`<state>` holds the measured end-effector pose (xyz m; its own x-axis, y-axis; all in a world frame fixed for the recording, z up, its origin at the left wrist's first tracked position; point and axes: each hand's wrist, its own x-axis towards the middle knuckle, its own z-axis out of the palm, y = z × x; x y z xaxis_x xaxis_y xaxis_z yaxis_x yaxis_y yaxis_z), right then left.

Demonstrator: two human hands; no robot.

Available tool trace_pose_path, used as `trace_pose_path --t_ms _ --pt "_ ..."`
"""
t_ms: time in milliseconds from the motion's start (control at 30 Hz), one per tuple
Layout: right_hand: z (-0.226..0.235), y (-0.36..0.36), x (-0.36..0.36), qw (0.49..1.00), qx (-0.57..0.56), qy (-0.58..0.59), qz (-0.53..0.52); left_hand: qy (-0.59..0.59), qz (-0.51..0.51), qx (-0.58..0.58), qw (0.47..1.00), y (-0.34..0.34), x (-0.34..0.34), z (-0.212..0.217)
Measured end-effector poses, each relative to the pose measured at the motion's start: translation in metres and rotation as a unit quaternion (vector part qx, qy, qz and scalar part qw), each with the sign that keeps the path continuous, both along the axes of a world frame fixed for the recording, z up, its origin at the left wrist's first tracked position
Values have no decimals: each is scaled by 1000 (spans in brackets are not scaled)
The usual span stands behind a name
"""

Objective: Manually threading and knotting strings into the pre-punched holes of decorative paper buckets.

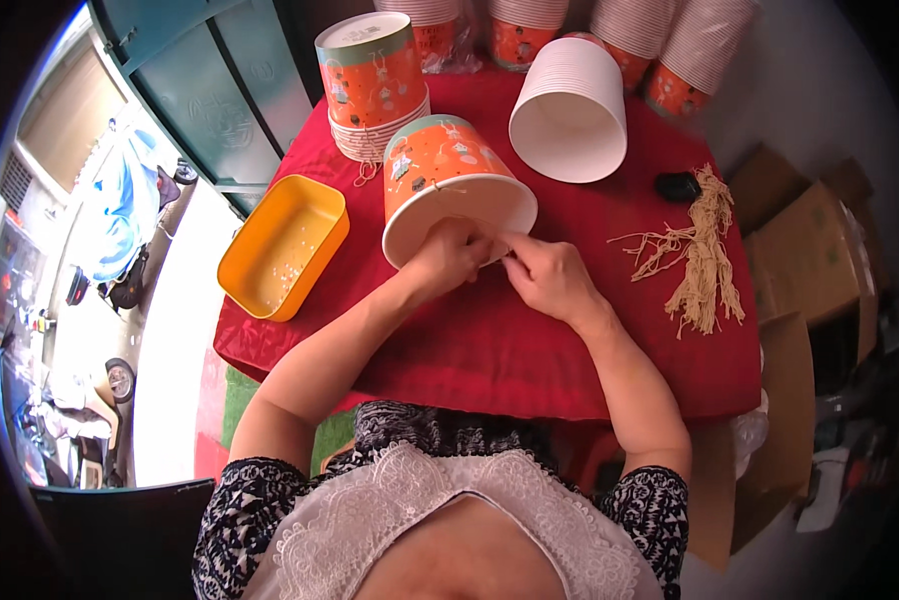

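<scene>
An orange printed paper bucket [448,150] lies tilted on the table, its white mouth towards me. A short cord [436,187] shows on its outside near the rim. My left hand [454,254] reaches into the mouth with its fingers bent and pinched together. Against the rim's lower right, my right hand [555,278] is closed, thumb and forefinger meeting close to the left fingertips. What the fingertips hold is too small and partly hidden to make out.
A yellow plastic tub [322,262] with small white bits stands left. Behind are a stack of orange buckets [372,75], a stack of white-mouthed buckets [570,110] and more stacks. At right lie a bundle of beige cords [708,260] and a black object [678,186]. Cardboard boxes [805,250] stand beyond.
</scene>
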<state>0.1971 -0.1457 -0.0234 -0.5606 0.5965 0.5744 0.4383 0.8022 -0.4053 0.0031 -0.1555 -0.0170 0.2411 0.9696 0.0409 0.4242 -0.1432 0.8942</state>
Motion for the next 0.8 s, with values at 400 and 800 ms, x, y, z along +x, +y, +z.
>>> trace_pose_path --t_ms 400,800 --pt "23 -6 -2 990 86 109 25 -59 -30 -44 997 -3 1 -7" --pt "19 -16 -21 972 185 139 26 -64 7 -19 998 0 1 -20"
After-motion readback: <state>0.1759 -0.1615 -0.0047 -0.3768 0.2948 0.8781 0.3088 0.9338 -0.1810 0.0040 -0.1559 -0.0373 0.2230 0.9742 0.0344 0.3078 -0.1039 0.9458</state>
